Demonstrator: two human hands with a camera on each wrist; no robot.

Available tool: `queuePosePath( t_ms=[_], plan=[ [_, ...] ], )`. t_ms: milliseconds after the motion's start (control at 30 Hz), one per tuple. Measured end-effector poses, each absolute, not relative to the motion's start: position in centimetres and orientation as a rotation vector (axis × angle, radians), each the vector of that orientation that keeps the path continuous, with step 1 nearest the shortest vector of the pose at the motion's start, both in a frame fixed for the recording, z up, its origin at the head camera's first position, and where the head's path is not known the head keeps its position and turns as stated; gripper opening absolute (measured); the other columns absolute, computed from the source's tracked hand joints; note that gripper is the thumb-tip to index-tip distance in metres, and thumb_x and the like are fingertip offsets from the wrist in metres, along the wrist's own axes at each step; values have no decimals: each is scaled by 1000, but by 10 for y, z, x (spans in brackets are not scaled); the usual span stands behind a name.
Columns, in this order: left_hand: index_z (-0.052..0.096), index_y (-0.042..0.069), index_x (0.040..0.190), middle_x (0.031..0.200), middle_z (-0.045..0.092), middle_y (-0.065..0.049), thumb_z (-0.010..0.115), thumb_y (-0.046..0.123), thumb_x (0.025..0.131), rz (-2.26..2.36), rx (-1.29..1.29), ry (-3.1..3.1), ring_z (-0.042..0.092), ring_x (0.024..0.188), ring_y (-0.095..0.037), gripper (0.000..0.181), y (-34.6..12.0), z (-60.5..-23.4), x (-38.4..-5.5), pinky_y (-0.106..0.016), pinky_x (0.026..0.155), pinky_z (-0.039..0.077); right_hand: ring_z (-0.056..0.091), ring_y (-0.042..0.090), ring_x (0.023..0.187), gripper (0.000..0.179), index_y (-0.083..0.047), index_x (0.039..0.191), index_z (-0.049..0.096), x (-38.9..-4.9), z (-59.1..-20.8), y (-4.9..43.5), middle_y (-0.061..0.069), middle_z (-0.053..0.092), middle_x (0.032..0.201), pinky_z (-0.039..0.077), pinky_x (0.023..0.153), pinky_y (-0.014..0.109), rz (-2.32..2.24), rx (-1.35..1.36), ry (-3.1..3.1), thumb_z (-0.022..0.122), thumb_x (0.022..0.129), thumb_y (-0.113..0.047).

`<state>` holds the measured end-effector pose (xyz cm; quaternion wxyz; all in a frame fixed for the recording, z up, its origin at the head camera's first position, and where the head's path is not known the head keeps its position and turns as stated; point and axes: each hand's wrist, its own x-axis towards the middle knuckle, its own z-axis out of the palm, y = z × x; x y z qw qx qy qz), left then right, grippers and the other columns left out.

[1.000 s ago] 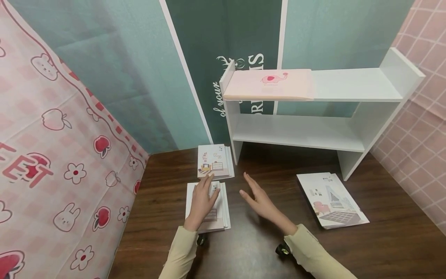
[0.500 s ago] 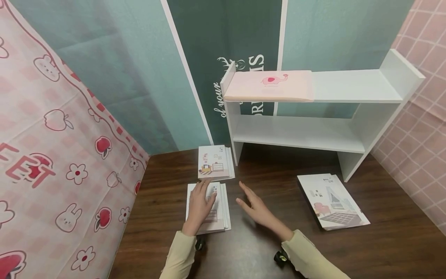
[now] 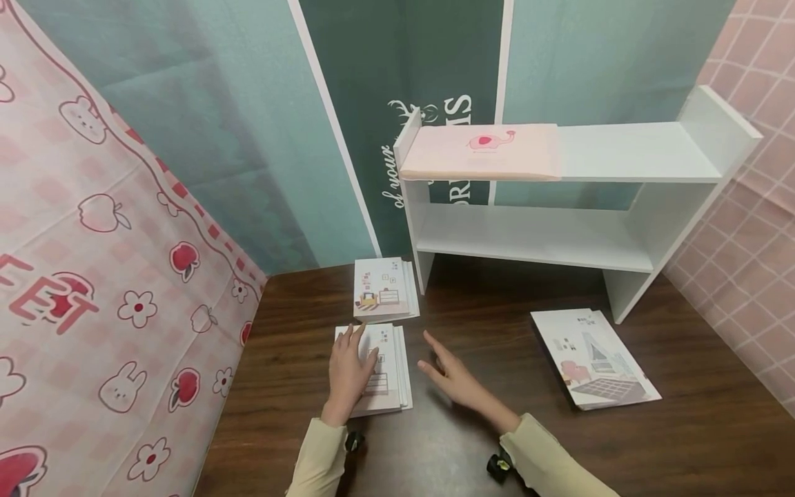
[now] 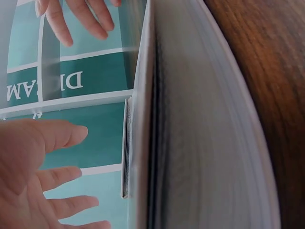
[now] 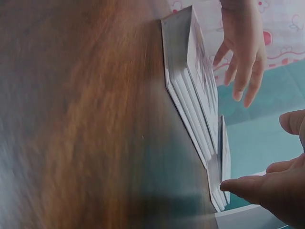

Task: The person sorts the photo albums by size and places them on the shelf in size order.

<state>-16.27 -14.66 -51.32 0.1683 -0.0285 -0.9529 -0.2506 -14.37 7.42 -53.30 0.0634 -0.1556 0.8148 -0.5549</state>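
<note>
A stack of white books (image 3: pixel 386 393) with a printed furniture drawing on the cover lies on the brown table. My left hand (image 3: pixel 350 373) hovers over its left part, fingers spread and relaxed. In the right wrist view, a gap shows between that left hand (image 5: pixel 243 47) and the near stack (image 5: pixel 198 78). To the right of this stack, my right hand (image 3: pixel 458 381) hangs above the table, fingers extended, holding nothing. Just behind lies another stack of white books (image 3: pixel 377 284), close to the near one. The hand covers part of the near cover.
A white two-tier shelf (image 3: pixel 534 231) stands at the back right, with a pink elephant-print item (image 3: pixel 484 155) on its top left. Another white book pile (image 3: pixel 593 362) lies at the right, angled. A pink patterned cloth (image 3: pixel 136 276) hangs along the left side.
Both hands have drawn slightly back toward the person; the left also shifts a little left and the right a little left. The books stay where they were.
</note>
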Motion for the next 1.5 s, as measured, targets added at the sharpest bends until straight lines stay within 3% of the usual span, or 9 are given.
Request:
queuePosePath(
  t_ms=[367, 600, 933, 1500],
  plan=[
    [51, 10, 132, 143, 34, -26, 70, 27, 80, -814, 116, -2767, 36, 122, -45, 58, -154, -518, -156, -63, 86, 39, 27, 43, 134, 62, 1, 145, 24, -139, -534, 69, 26, 24, 148, 30, 104, 52, -1771, -470, 2268, 52, 95, -22],
    [43, 8, 138, 144, 27, -29, 70, 29, 80, -863, 190, -2800, 40, 113, -46, 67, -159, -523, -150, -56, 77, 46, 32, 45, 130, 59, 1, 144, 26, -137, -541, 66, 27, 28, 146, 31, 104, 53, -1724, -443, 2264, 51, 96, -23],
    [17, 1, 147, 138, 35, -31, 67, 39, 83, -939, 286, -2875, 48, 116, -46, 90, -171, -526, -149, -55, 93, 41, 37, 45, 127, 57, 3, 143, 28, -133, -547, 60, 30, 32, 142, 34, 101, 54, -1738, -458, 2225, 50, 96, -23],
    [24, -8, 142, 136, 37, -34, 59, 45, 87, -976, 371, -2959, 44, 120, -48, 84, -175, -523, -148, -56, 96, 38, 38, 45, 127, 54, 6, 142, 24, -134, -549, 55, 35, 32, 139, 35, 102, 51, -1848, -419, 2028, 45, 98, -16]
  ],
)
